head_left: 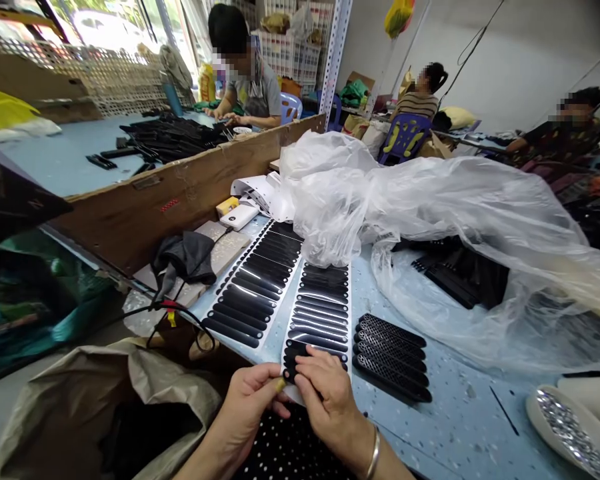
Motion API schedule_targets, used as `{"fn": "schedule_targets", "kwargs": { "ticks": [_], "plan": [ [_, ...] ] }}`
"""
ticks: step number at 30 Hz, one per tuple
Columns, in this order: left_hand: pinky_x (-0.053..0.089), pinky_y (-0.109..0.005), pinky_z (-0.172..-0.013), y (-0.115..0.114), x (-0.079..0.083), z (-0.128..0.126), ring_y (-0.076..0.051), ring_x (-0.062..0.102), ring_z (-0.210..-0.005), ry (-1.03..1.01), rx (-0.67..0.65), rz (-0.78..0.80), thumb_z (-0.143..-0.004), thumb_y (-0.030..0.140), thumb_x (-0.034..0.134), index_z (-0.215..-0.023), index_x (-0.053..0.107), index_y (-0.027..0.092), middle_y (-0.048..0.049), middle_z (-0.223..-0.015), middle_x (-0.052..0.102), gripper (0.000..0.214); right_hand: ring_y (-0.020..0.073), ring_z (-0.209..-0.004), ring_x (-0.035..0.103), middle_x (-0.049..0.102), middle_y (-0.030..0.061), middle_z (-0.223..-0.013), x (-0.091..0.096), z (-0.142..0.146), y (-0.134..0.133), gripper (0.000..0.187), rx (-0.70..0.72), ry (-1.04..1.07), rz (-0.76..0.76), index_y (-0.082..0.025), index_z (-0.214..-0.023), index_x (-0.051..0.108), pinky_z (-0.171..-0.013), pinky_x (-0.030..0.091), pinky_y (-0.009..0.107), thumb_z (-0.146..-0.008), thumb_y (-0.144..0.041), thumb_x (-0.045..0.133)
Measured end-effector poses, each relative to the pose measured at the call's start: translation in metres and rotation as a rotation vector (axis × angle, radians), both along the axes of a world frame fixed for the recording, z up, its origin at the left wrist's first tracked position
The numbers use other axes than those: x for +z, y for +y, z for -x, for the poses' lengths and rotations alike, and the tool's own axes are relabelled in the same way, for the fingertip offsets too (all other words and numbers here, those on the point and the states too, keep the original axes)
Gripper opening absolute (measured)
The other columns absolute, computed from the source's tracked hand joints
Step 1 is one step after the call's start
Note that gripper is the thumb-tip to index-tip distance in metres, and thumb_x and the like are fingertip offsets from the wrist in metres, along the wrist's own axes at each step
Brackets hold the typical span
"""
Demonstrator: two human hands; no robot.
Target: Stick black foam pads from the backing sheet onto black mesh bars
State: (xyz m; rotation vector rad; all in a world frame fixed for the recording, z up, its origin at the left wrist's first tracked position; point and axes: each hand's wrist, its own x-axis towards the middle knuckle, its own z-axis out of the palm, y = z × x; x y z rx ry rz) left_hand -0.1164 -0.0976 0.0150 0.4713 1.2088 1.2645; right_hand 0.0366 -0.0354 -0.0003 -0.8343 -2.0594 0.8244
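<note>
A white backing sheet of black rounded strips (320, 310), which look like stickers, lies on the table and reaches its front edge. My left hand (247, 403) pinches the near left corner of this sheet between thumb and fingers; a yellow covering shows on one fingertip. My right hand (330, 393) rests on the nearest strips, fingers stretched out together and thumb close to the left hand. To the left lies a second sheet of black strips (255, 283). Right of my hands is a group of several black strips with a perforated pattern (393, 357).
Clear plastic bags (430, 207) cover the back right, with black parts (465, 273) inside. A white bowl (535, 407) of shiny small pieces stands at right. A wooden board (195, 177) borders the left; an open sack (35, 413) sits below. Other people (260, 93) sit beyond.
</note>
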Motion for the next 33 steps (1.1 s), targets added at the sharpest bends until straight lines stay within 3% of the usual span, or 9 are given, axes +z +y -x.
{"fn": "schedule_targets", "kwargs": {
  "ticks": [3, 10, 15, 17, 21, 26, 28, 31, 33],
  "plan": [
    [0.055, -0.021, -0.051, 0.001, 0.005, -0.001, -0.016, 0.066, -0.061, -0.033, -0.007, 0.014, -0.071, 0.035, 0.082, -0.081, 0.079, 0.012, -0.0068, -0.067, 0.072, 0.025, 0.0296, -0.108, 0.064, 0.075, 0.0094, -0.1, 0.002, 0.002, -0.002, 0.019, -0.003, 0.034, 0.036, -0.019, -0.101, 0.074, -0.094, 0.048, 0.047, -0.084, -0.021, 0.065],
    [0.056, -0.023, -0.049, 0.007, 0.001, -0.003, -0.015, 0.064, -0.058, -0.043, 0.038, 0.033, -0.066, 0.038, 0.085, -0.078, 0.076, 0.011, -0.0053, -0.066, 0.07, 0.03, 0.0217, -0.088, 0.067, 0.074, 0.0062, -0.084, 0.015, 0.006, 0.008, 0.031, 0.078, 0.11, 0.365, -0.02, -0.083, 0.076, -0.095, 0.048, 0.041, -0.096, -0.026, 0.049],
    [0.056, -0.022, -0.048, 0.005, 0.003, 0.01, -0.019, 0.069, -0.061, 0.058, 0.112, 0.104, -0.062, 0.038, 0.086, -0.08, 0.074, 0.011, -0.0064, -0.073, 0.074, 0.035, 0.0194, -0.071, 0.067, 0.073, 0.0069, -0.077, 0.03, 0.003, 0.026, 0.03, -0.154, 0.374, 0.72, -0.016, -0.077, 0.071, -0.067, 0.053, 0.031, -0.092, -0.04, 0.06],
    [0.057, -0.022, -0.048, 0.003, 0.001, 0.018, -0.02, 0.071, -0.063, 0.157, 0.185, 0.11, -0.062, 0.039, 0.086, -0.086, 0.073, 0.011, -0.0066, -0.077, 0.075, 0.039, 0.0173, -0.066, 0.066, 0.07, 0.0042, -0.071, 0.041, -0.007, 0.037, 0.026, -0.223, 0.563, 0.767, -0.016, -0.079, 0.069, -0.064, 0.054, 0.029, -0.088, -0.04, 0.065],
    [0.053, -0.021, -0.045, 0.002, -0.007, 0.031, -0.018, 0.069, -0.056, 0.452, 0.231, 0.068, -0.07, 0.044, 0.076, -0.106, 0.067, 0.014, -0.0024, -0.068, 0.074, 0.047, 0.0106, -0.055, 0.061, 0.066, -0.0002, -0.069, 0.059, -0.049, 0.052, 0.018, -0.382, 0.682, 0.595, -0.018, -0.081, 0.071, -0.056, 0.052, 0.023, -0.085, -0.036, 0.071],
    [0.048, -0.021, -0.045, 0.004, -0.002, 0.046, -0.012, 0.056, -0.046, 1.092, 0.188, -0.116, -0.065, 0.043, 0.076, -0.104, 0.072, 0.021, 0.0026, -0.067, 0.068, 0.045, 0.0119, -0.057, 0.061, 0.067, 0.0011, -0.073, 0.053, -0.104, 0.036, 0.016, -0.358, 0.29, 0.316, -0.022, -0.097, 0.076, -0.053, 0.051, 0.024, -0.084, -0.029, 0.072],
    [0.047, -0.021, -0.048, 0.004, 0.006, 0.048, -0.012, 0.053, -0.045, 1.253, 0.21, -0.198, -0.064, 0.041, 0.077, -0.103, 0.073, 0.022, 0.0042, -0.06, 0.061, 0.043, 0.0138, -0.061, 0.062, 0.067, 0.0019, -0.074, 0.047, -0.115, 0.024, 0.017, -0.33, 0.146, 0.208, -0.022, -0.099, 0.077, -0.054, 0.051, 0.025, -0.084, -0.027, 0.072],
    [0.049, -0.02, -0.051, 0.006, 0.018, 0.033, -0.013, 0.056, -0.05, 1.196, 0.201, -0.209, -0.065, 0.038, 0.08, -0.099, 0.073, 0.022, 0.0031, -0.061, 0.063, 0.038, 0.0144, -0.061, 0.061, 0.065, 0.0025, -0.071, 0.041, -0.118, 0.008, 0.016, -0.278, 0.039, 0.085, -0.02, -0.099, 0.076, -0.053, 0.05, 0.026, -0.087, -0.027, 0.068],
    [0.05, -0.02, -0.05, 0.009, 0.023, 0.008, -0.014, 0.06, -0.051, 0.943, 0.093, -0.163, -0.065, 0.04, 0.081, -0.093, 0.074, 0.021, 0.0008, -0.065, 0.068, 0.034, 0.0145, -0.058, 0.058, 0.061, 0.0026, -0.068, 0.042, -0.113, -0.001, 0.017, -0.226, -0.036, 0.001, -0.018, -0.1, 0.075, -0.051, 0.047, 0.027, -0.091, -0.028, 0.064]
  ]
}}
